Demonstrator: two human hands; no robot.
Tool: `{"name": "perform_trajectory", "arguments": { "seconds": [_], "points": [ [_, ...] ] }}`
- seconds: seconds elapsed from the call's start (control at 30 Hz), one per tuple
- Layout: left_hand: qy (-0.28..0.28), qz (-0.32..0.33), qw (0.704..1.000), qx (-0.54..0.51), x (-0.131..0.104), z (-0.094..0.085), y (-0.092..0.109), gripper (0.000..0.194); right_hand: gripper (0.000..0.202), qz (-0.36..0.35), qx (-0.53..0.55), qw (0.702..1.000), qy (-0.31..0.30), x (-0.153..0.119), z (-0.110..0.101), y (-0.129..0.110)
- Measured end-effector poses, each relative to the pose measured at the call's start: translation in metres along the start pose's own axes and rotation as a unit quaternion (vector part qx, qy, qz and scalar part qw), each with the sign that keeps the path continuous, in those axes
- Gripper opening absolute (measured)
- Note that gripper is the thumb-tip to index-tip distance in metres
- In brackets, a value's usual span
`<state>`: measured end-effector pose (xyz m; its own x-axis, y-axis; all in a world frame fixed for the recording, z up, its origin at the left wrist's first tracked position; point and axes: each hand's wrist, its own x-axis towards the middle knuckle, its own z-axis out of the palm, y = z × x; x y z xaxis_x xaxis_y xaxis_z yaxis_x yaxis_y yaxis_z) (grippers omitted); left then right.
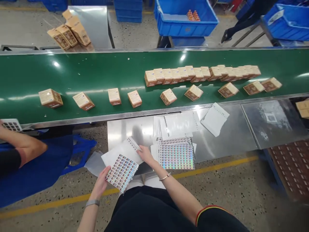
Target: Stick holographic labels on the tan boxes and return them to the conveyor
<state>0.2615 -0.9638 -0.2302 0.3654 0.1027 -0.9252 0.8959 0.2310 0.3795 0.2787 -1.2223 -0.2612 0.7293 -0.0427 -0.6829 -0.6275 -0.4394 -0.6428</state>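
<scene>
My left hand [101, 183] grips the left edge of a sticker sheet [122, 174] covered in rows of small shiny labels. A white backing sheet [118, 151] lies partly behind it, and my right hand [146, 155] pinches that sheet's right side, beside a strip with dark marks [133, 143]. Whether the two sheets are joined I cannot tell. Just right of my right hand, a stack of shiny sticker sheets [177, 157] rests on the metal table [223, 141]. Blank white sheets [181, 124] and a torn white sheet [214, 119] lie behind the stack.
Beyond the table runs a green conveyor belt [101, 71] carrying several small brown boxes [134, 98]. A co-worker's arm [29, 146] is at the left near another label sheet [11, 125]. Blue bins [187, 29] stand past the belt; a brown stack [292, 167] is at right.
</scene>
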Motion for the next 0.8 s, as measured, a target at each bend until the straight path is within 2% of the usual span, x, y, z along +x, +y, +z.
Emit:
{"name": "perform_trajectory", "arguments": {
  "seconds": [0.07,0.13,0.23,0.3,0.43,0.5,0.57,0.6,0.67,0.73,0.8],
  "points": [
    [-0.010,0.004,1.000,0.023,-0.005,0.017,0.004,0.019,0.026,-0.022,0.018,1.000,0.008,-0.007,-0.031,0.015],
    [-0.027,0.012,0.998,0.046,-0.006,0.041,0.010,0.020,0.025,-0.035,0.034,0.998,0.027,-0.014,-0.068,0.032],
    [-0.069,0.036,0.994,0.080,-0.003,0.097,0.017,0.021,0.026,-0.032,0.049,0.996,0.068,-0.021,-0.131,0.064],
    [-0.100,0.056,0.988,0.100,0.003,0.147,0.021,0.021,0.028,-0.020,0.049,0.993,0.103,-0.021,-0.176,0.085],
    [-0.147,0.097,0.974,0.144,0.023,0.264,0.025,0.019,0.030,0.012,0.028,0.983,0.181,-0.001,-0.263,0.124],
    [-0.161,0.113,0.966,0.167,0.035,0.319,0.025,0.019,0.031,0.023,0.010,0.976,0.217,0.012,-0.299,0.141],
    [-0.161,0.125,0.961,0.190,0.046,0.364,0.025,0.019,0.032,0.034,-0.010,0.966,0.256,0.020,-0.329,0.160],
    [-0.154,0.128,0.959,0.199,0.052,0.381,0.025,0.019,0.034,0.041,-0.021,0.960,0.276,0.022,-0.341,0.170],
    [-0.132,0.131,0.959,0.213,0.062,0.405,0.026,0.020,0.038,0.060,-0.045,0.947,0.313,0.018,-0.358,0.193],
    [-0.111,0.128,0.960,0.222,0.069,0.415,0.027,0.022,0.041,0.076,-0.065,0.937,0.335,0.007,-0.367,0.215],
    [-0.097,0.123,0.961,0.229,0.073,0.416,0.030,0.023,0.038,0.084,-0.078,0.933,0.342,-0.006,-0.371,0.233]
  ]
}}
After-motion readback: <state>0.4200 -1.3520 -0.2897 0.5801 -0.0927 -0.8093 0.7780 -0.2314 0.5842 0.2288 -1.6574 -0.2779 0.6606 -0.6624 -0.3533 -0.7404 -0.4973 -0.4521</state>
